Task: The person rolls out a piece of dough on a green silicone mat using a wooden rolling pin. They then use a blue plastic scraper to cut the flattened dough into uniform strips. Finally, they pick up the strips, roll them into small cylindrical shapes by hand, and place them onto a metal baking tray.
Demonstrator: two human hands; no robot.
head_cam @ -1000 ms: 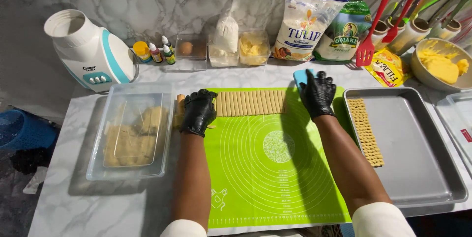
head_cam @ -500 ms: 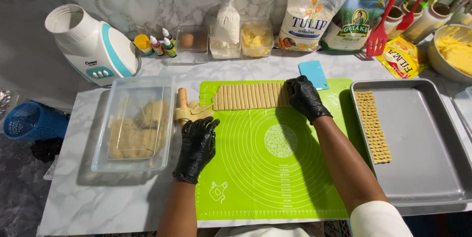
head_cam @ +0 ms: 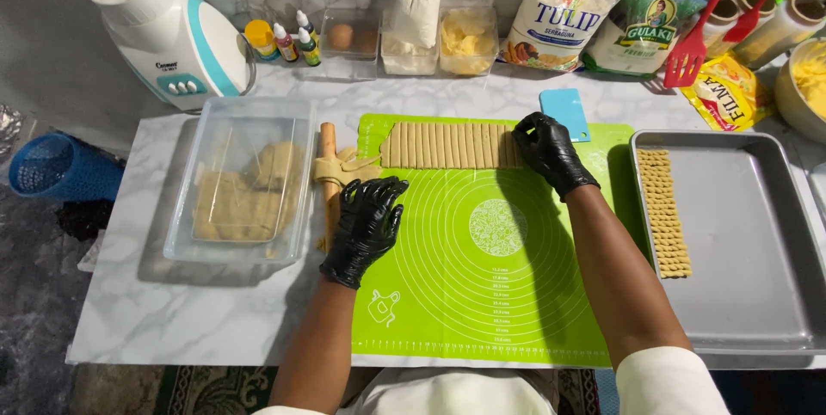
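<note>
Both my hands wear black gloves. My left hand (head_cam: 366, 227) lies flat, fingers spread, on the left edge of the green silicone mat (head_cam: 482, 286), partly over a wooden rolling pin (head_cam: 328, 157) with dough scraps (head_cam: 344, 167) beside it. My right hand (head_cam: 547, 150) rests with curled fingers on the right end of a row of cut dough strips (head_cam: 447, 145) at the mat's far edge. A light blue scraper (head_cam: 565, 112) lies just beyond that hand.
A clear tub of dough (head_cam: 241, 178) stands left of the mat. A metal tray (head_cam: 740, 234) on the right holds a line of twisted dough sticks (head_cam: 664, 209). At the back are a white mixer (head_cam: 168, 28), small bottles, ingredient tubs, flour and sugar bags, and utensils.
My left hand drew back from the dough strips' left end toward me and now lies flat on the mat's left edge. My right hand stayed at the right end of the strips.
</note>
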